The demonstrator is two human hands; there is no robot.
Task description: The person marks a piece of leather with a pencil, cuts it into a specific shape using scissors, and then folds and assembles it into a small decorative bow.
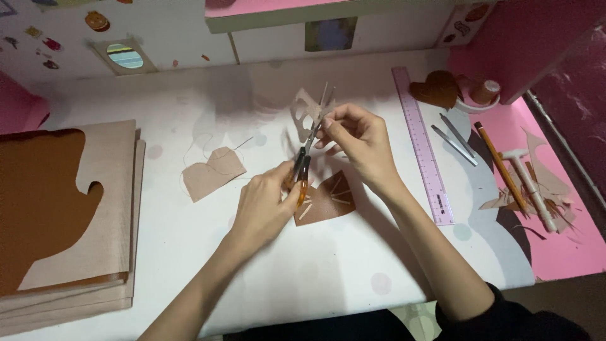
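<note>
Scissors [304, 165]: orange handles, grey metal blades; cut-out piece [305, 112] at the blades: pale tan; leather piece [328, 202] beneath: dark brown with light tan strips; flat piece [213, 173] with trailing thread: beige. Ruler [424, 148]: translucent lilac-pink; pencil [502, 167]: orange-yellow; heart shape [437, 89]: dark brown; small hammer [530, 183]: white; scraps [549, 183] around it: tan and brown. Surface [189, 240]: white with faint pastel dots, grey cloud shapes and a pink field at the right; stacked sheets [107, 189] at the left: beige with a chestnut-brown cut shape on top; back wall: white with small multicoloured stickers.
</note>
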